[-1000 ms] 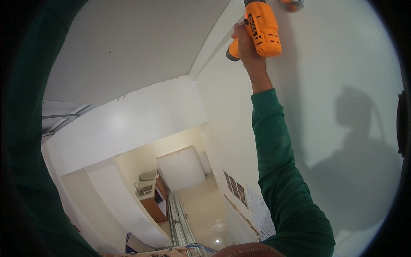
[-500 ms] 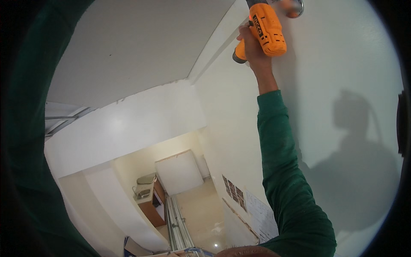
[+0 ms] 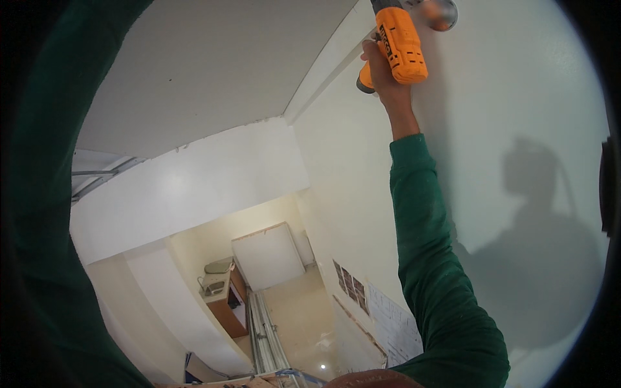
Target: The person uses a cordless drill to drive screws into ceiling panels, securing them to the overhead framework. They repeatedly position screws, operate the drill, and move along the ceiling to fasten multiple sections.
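High on the wall, my right hand (image 3: 385, 71) grips an orange and black cordless drill (image 3: 402, 48), fingers wrapped round its handle; the drill's front end runs out of the top edge. Just right of it is a round, shiny object (image 3: 439, 15), partly blurred. My right arm reaches up in a green sleeve (image 3: 424, 239) along the pale wall (image 3: 530, 77). Another green sleeve (image 3: 58, 194) rises along the left edge of the picture; my left hand is out of view.
The ceiling board (image 3: 194, 58) fills the upper left, with a metal frame (image 3: 110, 173) beside it. Below are a wooden sink cabinet (image 3: 226, 310), a leaning white board (image 3: 268, 255), long metal channels (image 3: 265, 330), a tiled floor (image 3: 304, 304) and a paper sheet (image 3: 391, 323) on the wall.
The drill and my right hand have shifted slightly rightward since a second ago. The round object shows more fully, and the room behind has moved a little leftward in the picture.
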